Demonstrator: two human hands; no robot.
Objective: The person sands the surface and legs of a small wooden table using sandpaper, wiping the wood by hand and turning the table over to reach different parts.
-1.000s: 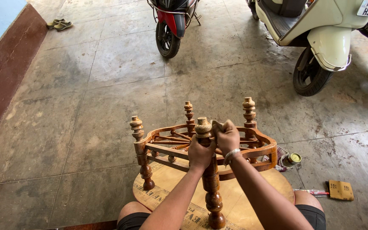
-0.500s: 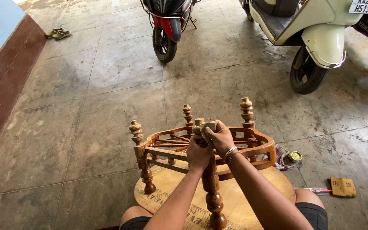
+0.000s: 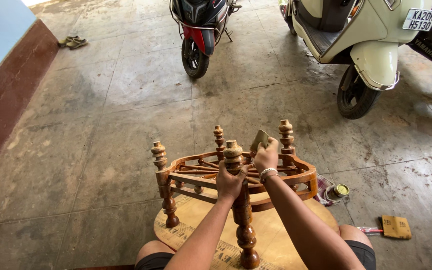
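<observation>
A: What is seen in the head view, nearest the camera?

B: An upturned wooden stool (image 3: 236, 185) is seen standing on its round seat, which rests on printed paper between the person's knees. Four turned legs are pointed upward and are joined by a curved rail and spokes.

A: How is the left hand (image 3: 230, 181) placed?

B: It is wrapped around the nearest leg just below its knob; the fingers are closed tight on the wood.

A: And the right hand (image 3: 266, 156)?

B: It is raised just beside that knob, a little to the right and apart from it. A small folded piece of sandpaper (image 3: 259, 139) is pinched between its fingers and thumb. A metal bracelet is worn at the wrist.

A: What is found on the floor to the right?

B: A small open tin (image 3: 341, 190) is set just beside the stool, on a crumpled cloth. Farther right a brown sandpaper sheet (image 3: 395, 226) is laid flat, with a thin red-and-white item touching its left edge.

A: And farther off?

B: A red and black scooter (image 3: 198, 27) and a cream scooter (image 3: 361, 35) are parked on the concrete. A pair of sandals (image 3: 72, 41) is left near the wall at top left.
</observation>
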